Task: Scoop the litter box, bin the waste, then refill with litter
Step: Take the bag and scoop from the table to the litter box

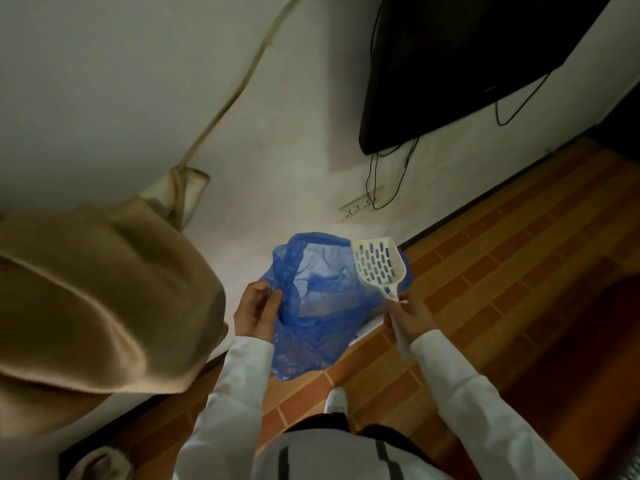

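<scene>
A blue plastic bag point(311, 306) hangs open in front of me, its mouth facing up. My left hand point(254, 315) grips the bag's left rim. My right hand point(408, 318) holds the handle of a white slotted litter scoop point(377, 263), and the bag's right rim seems caught in the same grip. The scoop's blade points up and away over the bag's right edge, and I see nothing in it. A white edge point(369, 329) shows just below the bag; I cannot tell whether it is the litter box.
A tan cloth point(97, 299) drapes over something bulky at the left. A black TV point(467, 64) hangs on the white wall with cables down to a power strip point(360, 202). Brown tiled floor point(502, 271) spreads to the right. My white shoe point(336, 401) stands below the bag.
</scene>
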Demonstrator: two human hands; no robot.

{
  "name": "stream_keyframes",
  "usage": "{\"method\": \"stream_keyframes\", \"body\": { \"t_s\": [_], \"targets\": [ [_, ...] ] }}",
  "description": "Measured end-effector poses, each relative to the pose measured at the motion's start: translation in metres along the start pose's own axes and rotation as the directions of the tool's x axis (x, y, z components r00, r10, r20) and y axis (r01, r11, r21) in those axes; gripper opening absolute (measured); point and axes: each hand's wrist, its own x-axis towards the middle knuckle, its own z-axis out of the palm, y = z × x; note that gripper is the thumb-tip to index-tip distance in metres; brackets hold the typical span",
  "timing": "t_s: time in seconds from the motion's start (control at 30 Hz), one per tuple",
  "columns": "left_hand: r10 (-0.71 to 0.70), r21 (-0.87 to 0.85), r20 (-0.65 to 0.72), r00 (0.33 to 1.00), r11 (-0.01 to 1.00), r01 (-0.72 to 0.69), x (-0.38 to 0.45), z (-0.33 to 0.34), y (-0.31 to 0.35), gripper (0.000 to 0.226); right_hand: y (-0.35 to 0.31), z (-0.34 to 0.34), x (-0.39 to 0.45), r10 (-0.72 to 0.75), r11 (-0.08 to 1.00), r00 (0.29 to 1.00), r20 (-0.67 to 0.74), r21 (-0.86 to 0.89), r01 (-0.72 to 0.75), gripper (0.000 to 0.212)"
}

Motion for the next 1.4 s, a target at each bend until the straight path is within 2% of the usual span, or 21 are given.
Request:
{"method": "stream_keyframes", "body": {
  "t_s": [0.27, 0.33, 0.47, 0.57, 0.7, 0.87, 0.97, 1.03, 1.17, 1.27, 1.4],
  "targets": [
    [-0.021, -0.078, -0.092, 0.996, 0.997, 0.013, 0.045, 0.045, 0.009, 0.004, -0.037, -0.004, 0.084, -0.019, 0.987, 0.997, 0.077, -0.159, 0.031, 0.01],
    [-0.014, -0.081, -0.122, 0.992, 0.997, 0.005, 0.052, 0.053, 0.006, 0.012, -0.043, -0.005, 0.104, -0.019, 0.977, 0.993, 0.117, -0.208, 0.043, 0.01],
    [0.034, -0.047, -0.232, 0.972, 0.998, -0.046, 0.064, 0.073, -0.002, 0.012, -0.055, -0.007, 0.15, 0.016, 0.964, 0.974, 0.226, -0.261, 0.045, 0.01],
    [0.019, -0.057, -0.346, 0.938, 0.998, -0.041, 0.064, 0.1, -0.009, 0.015, -0.065, -0.018, 0.181, 0.063, 0.951, 0.947, 0.315, -0.306, 0.038, 0.01],
    [0.003, -0.079, -0.509, 0.86, 0.996, -0.05, 0.054, 0.137, -0.02, 0.018, -0.082, -0.037, 0.225, 0.173, 0.873, 0.884, 0.434, -0.483, 0.066, 0.013],
    [-0.03, -0.092, -0.682, 0.731, 0.995, -0.045, 0.041, 0.176, -0.038, 0.031, -0.096, -0.048, 0.263, 0.227, 0.828, 0.813, 0.536, -0.545, 0.129, 0.017],
    [-0.065, -0.104, -0.763, 0.643, 0.994, -0.023, 0.036, 0.19, -0.047, 0.018, -0.093, -0.046, 0.279, 0.269, 0.785, 0.76, 0.592, -0.591, 0.184, 0.016],
    [-0.074, -0.111, -0.796, 0.601, 0.994, -0.023, 0.032, 0.196, -0.052, 0.009, -0.09, -0.042, 0.285, 0.288, 0.759, 0.731, 0.618, -0.613, 0.22, 0.016],
    [-0.126, -0.152, -0.857, 0.499, 0.988, -0.011, 0.025, 0.205, -0.067, 0.032, -0.079, -0.033, 0.287, 0.333, 0.717, 0.693, 0.639, -0.649, 0.255, 0.012],
    [-0.206, -0.248, -0.865, 0.457, 0.968, -0.033, 0.019, 0.207, -0.084, 0.023, -0.071, -0.028, 0.283, 0.344, 0.699, 0.68, 0.648, -0.66, 0.275, 0.011],
    [-0.296, -0.338, -0.871, 0.392, 0.94, -0.04, 0.011, 0.208, -0.111, 0.034, -0.063, -0.025, 0.284, 0.331, 0.649, 0.648, 0.686, -0.664, 0.372, 0.011]
  ]
}}
